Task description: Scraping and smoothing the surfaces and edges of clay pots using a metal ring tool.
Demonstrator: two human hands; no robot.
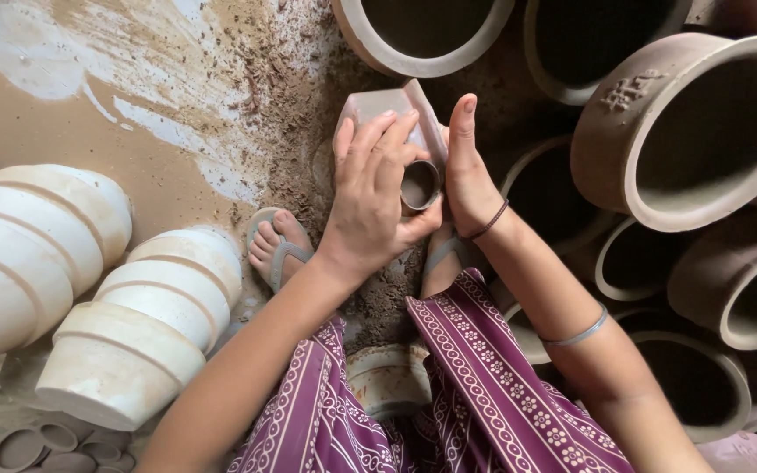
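My left hand [370, 197] wraps around a small brown clay cup [419, 186], its open mouth facing me. My right hand [468, 171] presses flat against the cup's right side, fingers straight and pointing away. Just behind the cup lies a pale pinkish wedge-shaped clay block [378, 107], partly hidden by my left fingers. Both hands hover over a patch of loose brown clay crumbs [300, 131] on the floor.
Stacked white moulds [89, 280] lie at the left. Large unfired brown clay pots [685, 131] crowd the right and top. My sandalled foot [278, 245] rests on the floor below my left hand. A clay bowl [389, 378] sits between my knees. Small clay rings [19, 447] lie bottom left.
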